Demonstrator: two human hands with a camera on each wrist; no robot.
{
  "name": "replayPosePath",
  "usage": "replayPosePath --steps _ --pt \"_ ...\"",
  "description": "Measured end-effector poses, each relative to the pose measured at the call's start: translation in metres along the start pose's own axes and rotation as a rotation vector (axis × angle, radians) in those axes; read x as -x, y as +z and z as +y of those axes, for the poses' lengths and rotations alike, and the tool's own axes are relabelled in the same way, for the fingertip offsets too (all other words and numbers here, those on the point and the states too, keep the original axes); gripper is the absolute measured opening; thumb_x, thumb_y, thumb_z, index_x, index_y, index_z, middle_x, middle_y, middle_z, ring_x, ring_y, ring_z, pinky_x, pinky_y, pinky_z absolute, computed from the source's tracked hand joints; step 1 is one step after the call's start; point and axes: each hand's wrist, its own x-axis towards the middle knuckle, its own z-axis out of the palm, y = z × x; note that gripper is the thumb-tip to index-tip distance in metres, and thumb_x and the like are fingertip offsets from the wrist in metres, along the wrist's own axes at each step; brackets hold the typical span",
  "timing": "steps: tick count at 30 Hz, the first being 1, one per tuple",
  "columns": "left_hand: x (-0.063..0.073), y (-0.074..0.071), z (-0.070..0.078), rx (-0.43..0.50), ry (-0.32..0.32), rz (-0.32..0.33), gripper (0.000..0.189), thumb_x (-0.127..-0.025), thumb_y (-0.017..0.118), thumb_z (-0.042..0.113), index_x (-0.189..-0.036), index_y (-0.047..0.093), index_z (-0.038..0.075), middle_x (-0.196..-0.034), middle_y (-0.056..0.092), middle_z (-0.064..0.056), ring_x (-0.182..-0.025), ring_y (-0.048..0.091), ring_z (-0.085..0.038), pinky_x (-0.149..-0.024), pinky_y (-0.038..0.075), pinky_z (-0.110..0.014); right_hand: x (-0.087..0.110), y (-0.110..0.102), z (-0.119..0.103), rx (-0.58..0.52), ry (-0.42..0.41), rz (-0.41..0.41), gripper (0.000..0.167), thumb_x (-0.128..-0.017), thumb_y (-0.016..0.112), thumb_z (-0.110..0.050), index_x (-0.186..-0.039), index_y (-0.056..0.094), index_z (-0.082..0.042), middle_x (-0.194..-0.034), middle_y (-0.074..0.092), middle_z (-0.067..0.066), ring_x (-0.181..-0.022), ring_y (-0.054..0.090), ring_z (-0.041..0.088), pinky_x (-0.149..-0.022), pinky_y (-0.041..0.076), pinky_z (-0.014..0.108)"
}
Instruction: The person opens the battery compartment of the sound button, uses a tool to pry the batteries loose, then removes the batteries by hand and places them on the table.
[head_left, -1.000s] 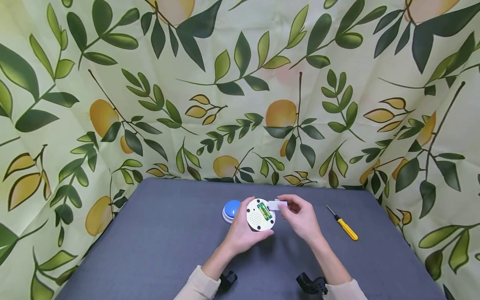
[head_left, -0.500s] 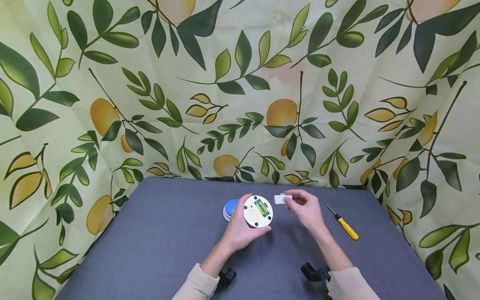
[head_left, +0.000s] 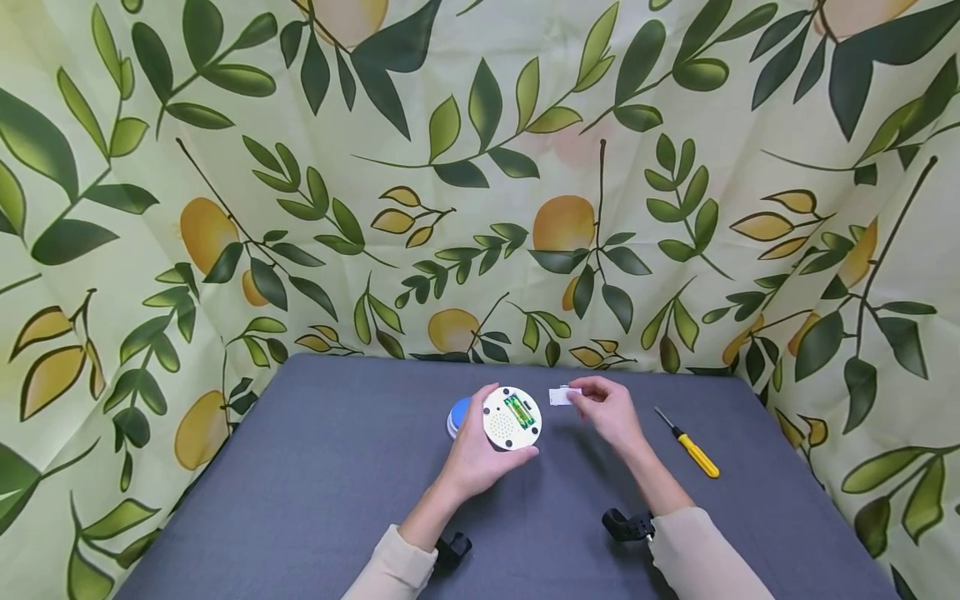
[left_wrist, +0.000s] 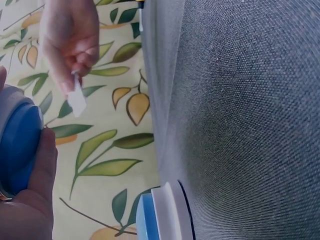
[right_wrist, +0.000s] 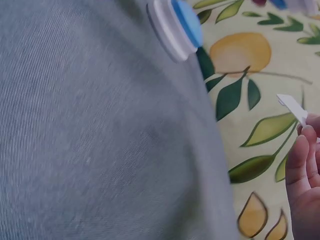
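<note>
My left hand (head_left: 477, 457) grips a round white push-button device (head_left: 499, 427) by its edge, with its underside turned up towards the head camera. Green batteries (head_left: 517, 411) lie in its uncovered compartment, beside a patch of speaker holes and several dark feet. The blue dome (left_wrist: 19, 145) of this device shows in the left wrist view. To the right, thumb and fingers of my right hand (head_left: 611, 411) pinch a small white battery cover (head_left: 559, 396), held apart from the device. The cover (right_wrist: 293, 107) sticks out from the fingertips in the right wrist view.
A second blue-domed button (head_left: 458, 415) with a white base stands on the grey table (head_left: 315, 467), partly behind my left hand. A screwdriver (head_left: 688, 443) with a yellow handle lies on the right. Patterned cloth (head_left: 465, 275) rises behind the table.
My right hand has drawn the battery cover away from the device, and a gap now parts them. My left hand has shifted slightly left and up with the device.
</note>
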Motion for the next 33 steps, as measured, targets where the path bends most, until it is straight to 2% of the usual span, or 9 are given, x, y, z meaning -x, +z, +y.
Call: replayPosePath --steps 5,10,19,25,28,33 --pt "0.001 0.001 -0.001 -0.008 0.0 0.001 0.105 -0.07 0.094 0.035 -0.152 0.032 0.016 -0.134 0.053 -0.001 -0.119 0.053 -0.017 -0.103 0.042 -0.045 -0.008 0.0 0.027 0.032 0.025 -0.014 0.023 -0.091 0.075 -0.005 -0.11 0.07 0.007 -0.08 0.063 0.011 -0.059 0.058 0.018 -0.059 0.054 0.034" --pt "0.003 0.002 -0.002 -0.016 -0.009 -0.005 0.105 -0.07 0.094 0.036 -0.152 0.032 0.017 -0.136 0.052 -0.001 -0.12 0.052 -0.017 -0.105 0.041 -0.046 -0.012 0.0 0.044 0.045 0.05 -0.022 0.02 -0.09 0.075 -0.001 -0.107 0.07 0.008 -0.08 0.063 0.01 -0.061 0.06 0.018 -0.057 0.054 0.031" --pt "0.001 0.003 -0.002 -0.02 -0.004 -0.012 0.105 -0.07 0.094 0.037 -0.153 0.032 0.015 -0.136 0.051 0.0 -0.12 0.052 -0.018 -0.104 0.041 -0.046 -0.025 -0.002 0.058 0.109 0.059 -0.033 0.018 -0.091 0.072 0.001 -0.106 0.07 0.01 -0.079 0.062 0.009 -0.06 0.061 0.016 -0.056 0.054 0.028" --pt "0.0 0.003 0.0 -0.022 0.004 -0.012 0.104 -0.07 0.094 0.037 -0.152 0.033 0.016 -0.135 0.052 0.0 -0.119 0.053 -0.017 -0.104 0.041 -0.045 -0.027 -0.004 0.065 0.184 0.071 -0.042 0.014 -0.092 0.07 0.003 -0.104 0.07 0.01 -0.079 0.063 0.01 -0.062 0.06 0.015 -0.056 0.054 0.027" --pt "0.0 0.004 -0.001 -0.024 0.006 -0.018 0.104 -0.07 0.094 0.035 -0.152 0.033 0.014 -0.135 0.052 -0.001 -0.12 0.053 -0.018 -0.105 0.041 -0.044 -0.026 -0.005 0.068 0.246 0.063 -0.047 0.013 -0.092 0.07 0.002 -0.103 0.07 0.009 -0.078 0.063 0.011 -0.064 0.06 0.017 -0.056 0.054 0.028" --pt "0.0 0.004 -0.003 -0.022 -0.003 -0.022 0.105 -0.069 0.094 0.034 -0.152 0.033 0.013 -0.134 0.052 0.0 -0.12 0.053 -0.017 -0.105 0.041 -0.043 -0.027 -0.003 0.07 0.442 -0.01 -0.042 0.012 -0.09 0.074 -0.005 -0.099 0.073 0.003 -0.08 0.064 0.008 -0.071 0.057 0.018 -0.065 0.047 0.03"
